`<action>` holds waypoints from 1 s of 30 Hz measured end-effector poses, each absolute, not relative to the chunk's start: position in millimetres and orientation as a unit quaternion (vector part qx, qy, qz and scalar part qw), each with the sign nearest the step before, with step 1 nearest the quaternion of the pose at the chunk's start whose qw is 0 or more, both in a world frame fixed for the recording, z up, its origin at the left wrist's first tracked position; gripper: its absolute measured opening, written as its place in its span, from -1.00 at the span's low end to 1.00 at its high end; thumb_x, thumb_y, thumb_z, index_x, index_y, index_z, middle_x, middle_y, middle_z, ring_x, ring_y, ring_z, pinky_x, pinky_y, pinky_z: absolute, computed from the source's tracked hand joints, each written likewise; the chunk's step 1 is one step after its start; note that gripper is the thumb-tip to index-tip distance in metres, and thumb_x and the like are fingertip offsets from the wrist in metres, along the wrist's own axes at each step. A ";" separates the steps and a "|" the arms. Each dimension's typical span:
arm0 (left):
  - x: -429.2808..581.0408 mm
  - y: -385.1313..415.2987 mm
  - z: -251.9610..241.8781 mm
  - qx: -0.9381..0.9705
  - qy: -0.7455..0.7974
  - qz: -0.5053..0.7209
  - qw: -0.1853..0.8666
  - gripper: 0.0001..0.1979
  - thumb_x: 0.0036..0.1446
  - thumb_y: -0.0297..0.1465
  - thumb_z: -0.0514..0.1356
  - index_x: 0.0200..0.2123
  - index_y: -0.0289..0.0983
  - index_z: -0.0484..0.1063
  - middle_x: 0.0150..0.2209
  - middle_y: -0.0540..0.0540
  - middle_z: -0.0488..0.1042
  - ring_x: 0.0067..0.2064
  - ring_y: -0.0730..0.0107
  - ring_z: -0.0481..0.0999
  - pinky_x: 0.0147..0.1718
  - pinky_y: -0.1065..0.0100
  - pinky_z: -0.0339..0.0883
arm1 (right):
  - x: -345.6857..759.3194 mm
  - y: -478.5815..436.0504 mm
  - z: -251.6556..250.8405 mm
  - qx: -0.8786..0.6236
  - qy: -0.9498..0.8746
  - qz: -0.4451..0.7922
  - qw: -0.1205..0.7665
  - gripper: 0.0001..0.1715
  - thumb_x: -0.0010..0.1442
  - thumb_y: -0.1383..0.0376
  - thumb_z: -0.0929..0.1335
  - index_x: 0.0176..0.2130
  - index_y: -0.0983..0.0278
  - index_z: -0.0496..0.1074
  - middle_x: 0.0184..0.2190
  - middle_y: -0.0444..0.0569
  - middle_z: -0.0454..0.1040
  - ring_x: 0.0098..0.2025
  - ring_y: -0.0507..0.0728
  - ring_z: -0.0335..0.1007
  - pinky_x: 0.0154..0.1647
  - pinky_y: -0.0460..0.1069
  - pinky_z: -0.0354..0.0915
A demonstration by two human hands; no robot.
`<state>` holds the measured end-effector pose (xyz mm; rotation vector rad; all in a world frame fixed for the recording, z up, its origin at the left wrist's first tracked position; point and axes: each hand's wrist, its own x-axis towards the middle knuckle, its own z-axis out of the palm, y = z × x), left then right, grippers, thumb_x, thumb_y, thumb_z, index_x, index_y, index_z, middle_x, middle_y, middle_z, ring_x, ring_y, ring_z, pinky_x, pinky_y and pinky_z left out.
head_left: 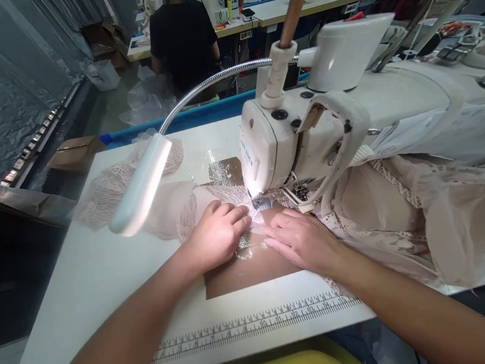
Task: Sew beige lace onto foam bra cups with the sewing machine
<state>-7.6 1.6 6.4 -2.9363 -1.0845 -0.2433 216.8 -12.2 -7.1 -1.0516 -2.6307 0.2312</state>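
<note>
A strip of pale pink lace fabric (226, 194) runs under the needle area of a white sewing machine (264, 140). My left hand (217, 235) is closed on the lace just left of the needle, fingers bent and held together. On the near right side, my right hand (302, 236) lies with fingers stretched out and slightly apart, its fingertips touching the fabric edge. Beneath both hands is a brown plate (250, 272) with a shiny clear film. The fabric directly under my fingers is partly hidden.
A lamp head (141, 185) on a bendable metal neck hangs over the left side. Sheer lace (111, 188) spreads on the white table (109, 307). Beige garment pieces (381, 209) heap at right. A printed ruler (255, 328) lines the front edge. A person (183, 45) sits beyond.
</note>
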 end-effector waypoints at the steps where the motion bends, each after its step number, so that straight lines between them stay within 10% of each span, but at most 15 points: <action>1: -8.2 1.9 5.9 -0.935 -0.346 -0.081 0.001 -0.67 0.18 -0.51 0.03 -0.02 -0.30 0.44 0.07 -0.15 0.43 -0.10 0.20 0.38 -0.06 0.12 0.19 | 216.7 -12.2 -7.0 -0.368 -0.914 0.083 0.147 -0.64 0.28 0.25 0.24 -0.02 0.28 0.49 -0.42 -0.02 0.39 -0.33 0.11 0.24 -0.26 -0.01 0.18; 26: -22.0 13.9 -9.6 -0.883 -0.439 -0.166 -0.020 -0.59 0.25 -0.25 0.02 0.08 -0.33 0.36 0.11 -0.26 0.38 0.09 0.04 0.33 0.04 0.03 0.21 | 215.6 -8.6 9.1 -0.418 -0.869 0.163 0.208 -0.64 0.31 0.26 0.20 -0.02 0.27 0.46 -0.20 -0.01 0.52 -0.21 0.09 0.43 -0.15 -0.02 0.29; 30: -21.7 11.0 -9.3 -0.869 -0.459 -0.184 -0.019 -0.57 0.23 -0.21 0.04 0.06 -0.32 0.38 0.08 -0.27 0.39 0.08 0.03 0.34 0.02 0.02 0.23 | 219.3 -14.8 26.5 -0.469 -0.872 0.100 0.096 -0.69 0.31 0.27 0.19 -0.21 0.26 0.49 -0.30 -0.01 0.50 -0.31 0.10 0.43 -0.33 -0.03 0.25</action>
